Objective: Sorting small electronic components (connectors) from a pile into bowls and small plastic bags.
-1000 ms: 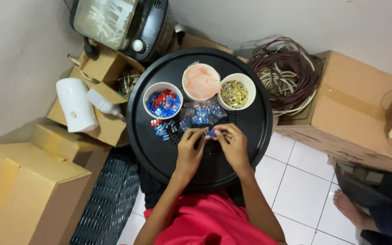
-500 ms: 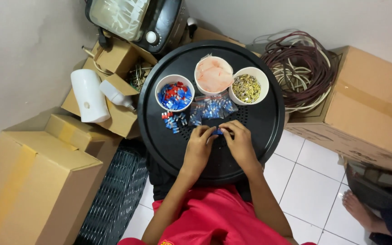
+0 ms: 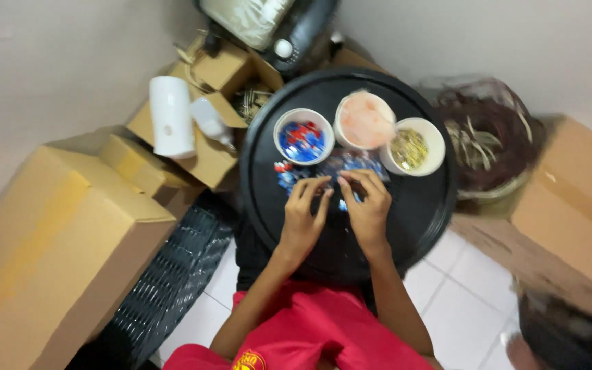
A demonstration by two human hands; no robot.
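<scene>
Both hands sit a little nearer the tray's centre than half a second ago, though most of the apparent shift is the camera tilting: the whole round black tray (image 3: pixel 419 212) now lies more to the right of the view and the frame is blurred. The left hand (image 3: pixel 304 218) has moved off the shared pinch point; its fingers (image 3: pixel 307 186) are now spread loosely and rest on the tray beside the loose heap of small blue and red pieces (image 3: pixel 330 170), holding nothing that I can make out. The right hand (image 3: pixel 366 205) has its fingers curled together over a single small blue piece (image 3: pixel 343 204), which shows just at the thumb side of that hand, between the two hands; whether it is truly pinched or merely touched, the blur does not let me tell.

That blue piece lies towards the near half of the tray, just on the person's side of the heap, and the right hand is clearly the nearer one. Its long axis is too small to read.

Along the far edge of the tray stand three white bowls in a row: one with blue and red pieces (image 3: pixel 303 139), one covered in pinkish film (image 3: pixel 364 120), and one with yellowish metal bits (image 3: pixel 412 147).
</scene>
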